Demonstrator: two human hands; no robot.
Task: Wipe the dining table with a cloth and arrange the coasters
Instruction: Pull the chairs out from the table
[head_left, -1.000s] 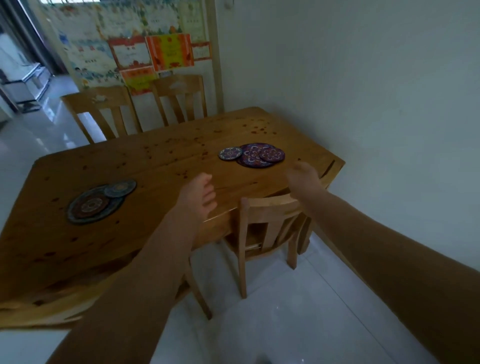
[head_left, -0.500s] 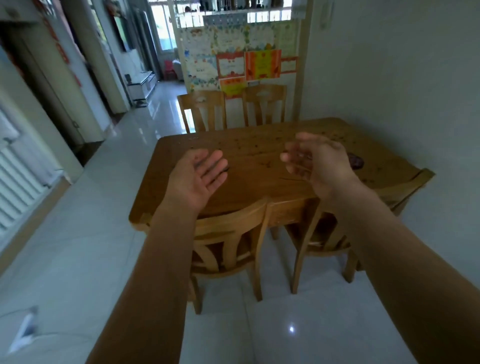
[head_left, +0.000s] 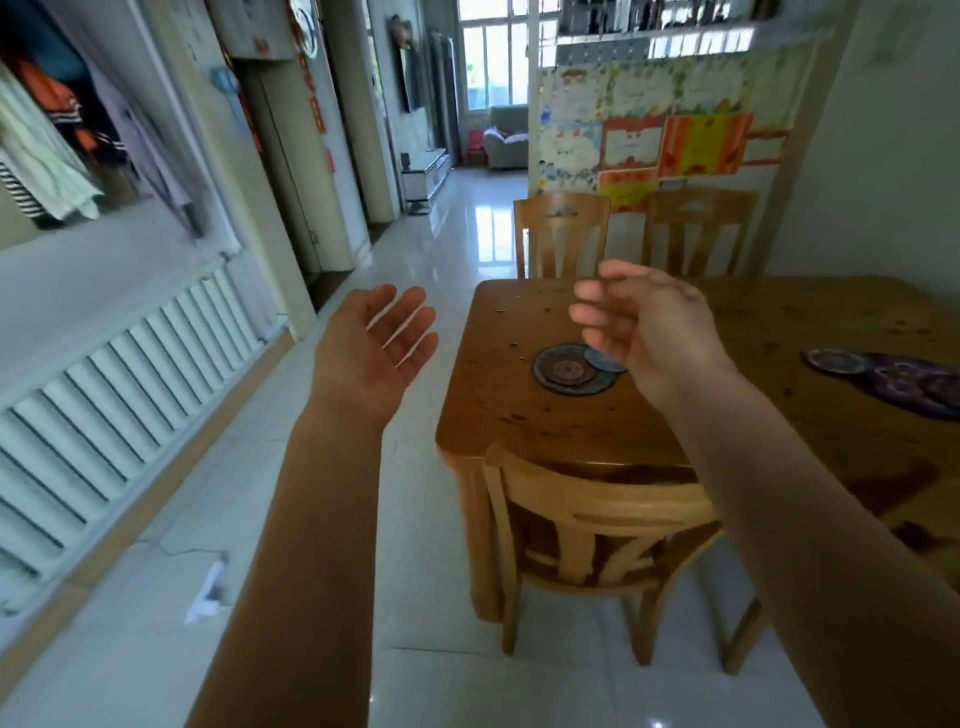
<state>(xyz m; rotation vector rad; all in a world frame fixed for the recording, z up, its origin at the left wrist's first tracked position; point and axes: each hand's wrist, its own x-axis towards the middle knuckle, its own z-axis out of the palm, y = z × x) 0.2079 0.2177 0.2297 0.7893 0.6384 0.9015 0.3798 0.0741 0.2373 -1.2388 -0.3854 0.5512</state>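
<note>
With both my left hand (head_left: 376, 345) and right hand (head_left: 644, 332) empty, fingers loosely spread, no cloth in view, the crumb-specked tabletop (head_left: 519, 415) looks unwiped and the coasters (head_left: 574, 370) unarranged.

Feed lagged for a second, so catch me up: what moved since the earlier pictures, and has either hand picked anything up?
The view swung left along the dining table, bringing the hallway and radiator into sight. The left hand turned palm-up, now over the floor; the right hand lifted off the chair and curls above the dark coasters. Neither took hold of anything. Both coaster groups, including the purple coasters, stayed put.
</note>
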